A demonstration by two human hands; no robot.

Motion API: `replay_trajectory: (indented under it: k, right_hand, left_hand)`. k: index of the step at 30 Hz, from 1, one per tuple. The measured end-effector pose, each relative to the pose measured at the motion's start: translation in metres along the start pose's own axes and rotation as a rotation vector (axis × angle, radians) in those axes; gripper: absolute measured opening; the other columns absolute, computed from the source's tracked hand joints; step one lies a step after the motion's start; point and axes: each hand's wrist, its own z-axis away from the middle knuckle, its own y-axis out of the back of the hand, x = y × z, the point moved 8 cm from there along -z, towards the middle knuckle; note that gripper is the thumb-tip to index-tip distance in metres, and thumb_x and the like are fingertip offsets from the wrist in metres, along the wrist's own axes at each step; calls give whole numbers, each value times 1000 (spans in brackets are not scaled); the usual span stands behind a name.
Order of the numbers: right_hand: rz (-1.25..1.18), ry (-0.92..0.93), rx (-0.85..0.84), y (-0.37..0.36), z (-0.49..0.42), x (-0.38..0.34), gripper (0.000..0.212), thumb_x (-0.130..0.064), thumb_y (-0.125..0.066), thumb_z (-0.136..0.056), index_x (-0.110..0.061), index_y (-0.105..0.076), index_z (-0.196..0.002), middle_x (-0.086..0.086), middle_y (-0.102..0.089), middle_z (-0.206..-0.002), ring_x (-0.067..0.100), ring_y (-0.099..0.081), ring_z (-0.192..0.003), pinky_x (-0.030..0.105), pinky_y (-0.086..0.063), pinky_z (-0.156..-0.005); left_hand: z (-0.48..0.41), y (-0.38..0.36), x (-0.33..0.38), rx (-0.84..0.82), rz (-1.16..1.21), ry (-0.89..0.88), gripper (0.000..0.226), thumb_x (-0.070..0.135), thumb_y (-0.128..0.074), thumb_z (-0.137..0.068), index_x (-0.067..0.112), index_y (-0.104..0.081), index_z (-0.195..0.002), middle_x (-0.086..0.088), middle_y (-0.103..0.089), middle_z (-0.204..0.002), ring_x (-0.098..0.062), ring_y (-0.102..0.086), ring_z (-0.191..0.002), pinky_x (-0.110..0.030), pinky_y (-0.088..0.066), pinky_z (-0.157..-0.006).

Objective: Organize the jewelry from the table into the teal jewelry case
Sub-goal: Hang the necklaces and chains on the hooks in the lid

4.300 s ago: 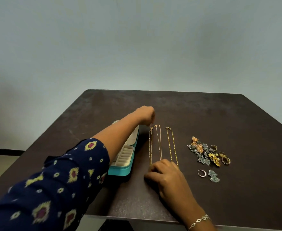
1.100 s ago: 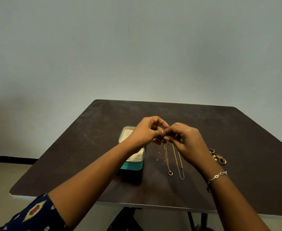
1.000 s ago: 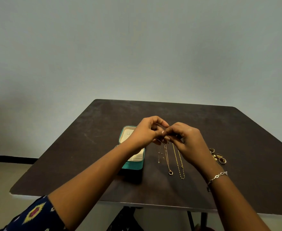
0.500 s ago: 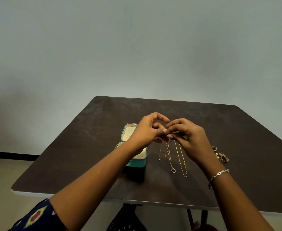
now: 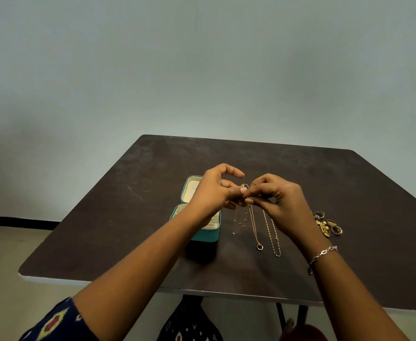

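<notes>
Three necklaces (image 5: 259, 246), one open teal case (image 5: 205, 235)

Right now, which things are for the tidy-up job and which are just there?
For the job: teal jewelry case; thin necklace pinched by left hand and right hand; pendant necklace; gold chain; rings and earrings.
Just there: wrist bracelet; patterned cloth under table.
</notes>
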Motion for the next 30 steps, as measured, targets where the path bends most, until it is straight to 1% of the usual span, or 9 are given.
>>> replay_trajectory:
  k: [3,8,10,13,16,20,24,26,30]
  right_hand:
    - [-2,8,0,-2,0,-1,13,-6,-73,-71,-12,-74,-82,0,-63,-78,13,-58,-70,15,-44,-65]
    - [-96,-5,26,4,-3,-3,13,-17,-69,-71,-13,-74,-83,-6,-62,-78,8,-60,-71,19,-49,-64]
    - [-150,-22,30,7,-5,-4,11,-13,-71,-72,-14,-73,-82,-6,-62,-77,10,-60,-75,21,-50,-64]
    - [-200,-32,31,13,-7,-8,18,-5,-72,-72,-19,-70,-83,-4,-61,-77,12,-60,-76,20,-50,-64]
    - [-245,-47,21,17,-9,-12,20,-3,-72,-72,-20,-69,-83,-7,-61,-78,11,-60,-77,20,-51,-66]
    - [-255,-51,20,23,-12,-15,19,-4,-71,-74,-21,-70,-82,-7,-62,-79,10,-62,-76,25,-53,-66]
    - [-264,-42,35,30,-13,-22,15,-4,-70,-75,-17,-70,-81,-7,-62,-79,9,-62,-77,19,-52,-65]
    - [-277,-47,41,33,-14,-23,13,-5,-70,-75,-16,-70,-81,-7,-63,-79,9,-62,-77,19,-52,-65]
    - [-314,-48,52,36,-18,-25,12,-4,-70,-74,-13,-71,-82,-4,-63,-79,8,-62,-77,16,-50,-66]
  left_hand:
    - [2,1,-2,15,24,5,17,5,-61,-85,11,-53,-99,0,-65,-58,-17,-64,-58,-24,-50,-54]
    - [5,-2,-4,-6,74,11,8,11,-55,-91,8,-57,-97,-1,-67,-65,-9,-64,-55,-21,-49,-53]
    - [6,-6,-4,-42,101,15,14,16,-49,-94,6,-58,-98,-1,-66,-69,-9,-64,-58,-21,-49,-54]
    - [10,-11,-2,-90,140,21,22,24,-44,-96,11,-60,-90,-2,-67,-72,-10,-64,-64,-22,-49,-58]
    - [12,-14,-2,-126,157,26,30,32,-41,-95,13,-62,-85,-5,-69,-80,-13,-65,-73,-22,-50,-61]
    - [14,-15,-3,-160,194,29,38,47,-43,-82,16,-63,-89,-7,-70,-88,-16,-66,-84,-23,-50,-65]
    - [16,-16,-4,-196,173,-7,28,40,-54,-75,18,-62,-92,1,-72,-84,-14,-67,-86,-25,-50,-69]
    - [16,-17,-5,-205,173,-12,29,36,-58,-74,16,-61,-95,1,-72,-84,-14,-67,-87,-25,-50,-69]
    - [17,-20,-10,-215,211,20,35,40,-51,-77,11,-60,-95,0,-72,-84,-14,-68,-85,-27,-51,-71]
